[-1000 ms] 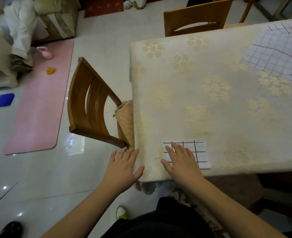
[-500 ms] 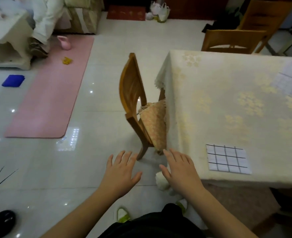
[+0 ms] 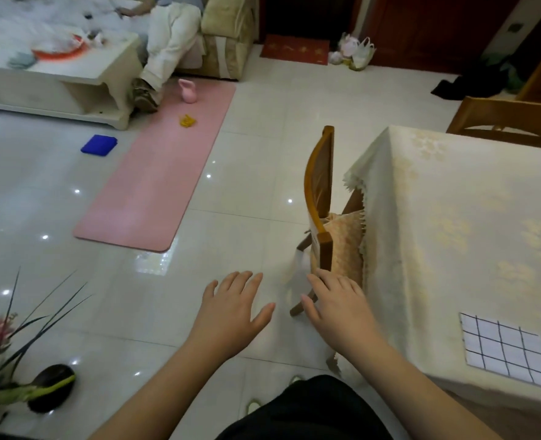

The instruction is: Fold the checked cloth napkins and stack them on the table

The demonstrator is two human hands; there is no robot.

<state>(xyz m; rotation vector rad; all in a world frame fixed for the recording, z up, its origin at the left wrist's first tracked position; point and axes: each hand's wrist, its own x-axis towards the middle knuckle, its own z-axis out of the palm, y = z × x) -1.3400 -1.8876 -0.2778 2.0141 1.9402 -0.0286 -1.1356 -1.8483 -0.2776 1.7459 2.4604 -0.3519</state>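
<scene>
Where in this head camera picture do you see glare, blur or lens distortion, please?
Head view: bright ceiling-light glints dot the glossy floor; the coffee table at top left is smeared; wide-angle bending bows the pink mat; both hands and the folded checked napkin look reasonably sharp.

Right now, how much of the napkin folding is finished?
One folded checked napkin already lies flat near the edge of the table. Nothing is in hand: the left hand and right hand are both open and empty, held out over the floor beside the wooden chair. No other napkins show in this view, so I cannot tell how many are left to fold and stack.
</scene>
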